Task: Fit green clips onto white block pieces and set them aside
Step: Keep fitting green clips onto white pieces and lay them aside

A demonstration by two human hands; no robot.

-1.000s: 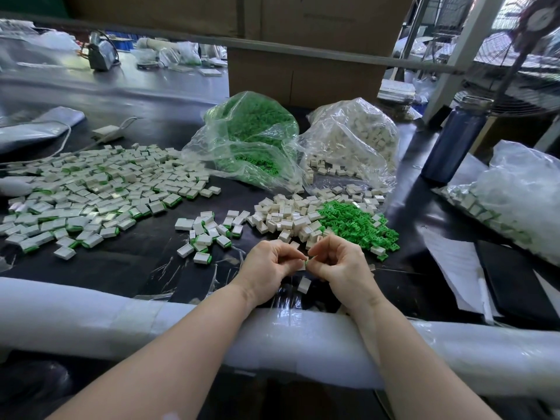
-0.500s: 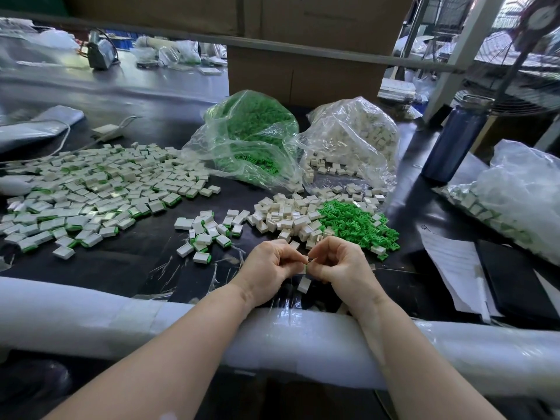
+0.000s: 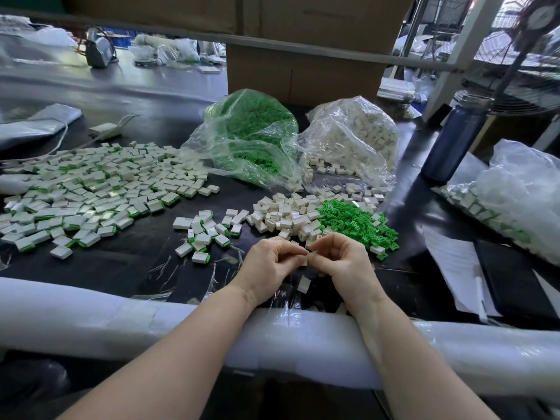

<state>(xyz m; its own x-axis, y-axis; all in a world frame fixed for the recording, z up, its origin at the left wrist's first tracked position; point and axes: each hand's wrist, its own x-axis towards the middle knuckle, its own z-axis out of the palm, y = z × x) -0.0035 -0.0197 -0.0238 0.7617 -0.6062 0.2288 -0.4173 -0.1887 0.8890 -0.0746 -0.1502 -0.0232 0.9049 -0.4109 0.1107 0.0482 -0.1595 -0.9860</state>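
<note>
Nearest, both forearms cross the white foam-wrapped bench edge (image 3: 91, 310). Left hand (image 3: 268, 268) and right hand (image 3: 342, 265) meet fingertip to fingertip at centre, fingers curled, pinching a small white-and-green piece (image 3: 309, 253) between them; it's mostly hidden, so can't tell if the clip is seated. Vs 1 s ago, hands barely shift, pinch just tighter, so prob. mid press-fit, piece not yet set aside.

One loose white plastic block (image 3: 303, 283) lies on the black bench (image 3: 127, 262) just below the hands, 6 o'clock.

At 10 o'clock of the hands, small cluster of finished white blocks with green clips (image 3: 203, 234), approx 20. At 12, heap of bare white blocks (image 3: 285, 215), several dozen; at 1–2, heap of loose green plastic clips (image 3: 357, 222), too many to count.

Far left, 9–10 o'clock, big spread of finished pieces (image 3: 91, 189), a few hundred. Plenty done, plenty of stock left.

Farther back, 12 o'clock: 1 clear bag of green clips (image 3: 248, 131), 1 clear bag of white blocks (image 3: 354, 137). At 2–3: 1 dark blue bottle (image 3: 454, 137), 1 more clear bag (image 3: 521, 195), white paper sheets (image 3: 454, 268).
</note>
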